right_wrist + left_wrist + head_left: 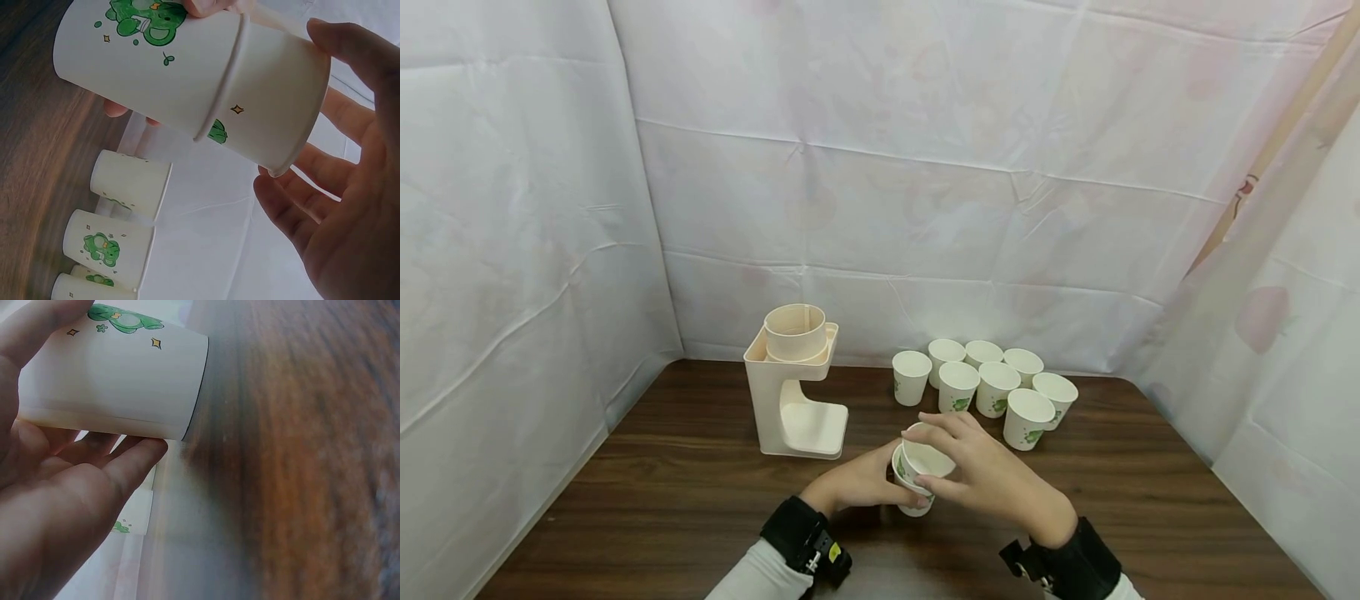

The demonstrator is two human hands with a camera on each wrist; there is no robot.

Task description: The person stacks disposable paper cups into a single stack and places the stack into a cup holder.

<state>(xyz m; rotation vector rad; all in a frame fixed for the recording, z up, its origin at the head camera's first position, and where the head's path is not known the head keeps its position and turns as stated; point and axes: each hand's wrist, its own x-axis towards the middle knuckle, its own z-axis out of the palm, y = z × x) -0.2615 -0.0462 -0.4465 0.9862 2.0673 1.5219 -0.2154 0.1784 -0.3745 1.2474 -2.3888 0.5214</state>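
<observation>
Two white paper cups with green cartoon prints are nested, one part way inside the other. Around the outer paper cup, my left hand curls its fingers and thumb, near the front of the table. The inner paper cup sticks out above the outer one's rolled rim. My right hand spans this inner cup's mouth, thumb on one side of the rim and fingers at the other. In the left wrist view, the outer cup's base shows close to the wood surface.
Several more paper cups stand upright in a cluster at the back right. A cream plastic stand with a round cup-like top is at the back left. White cloth hangs around the dark wooden table.
</observation>
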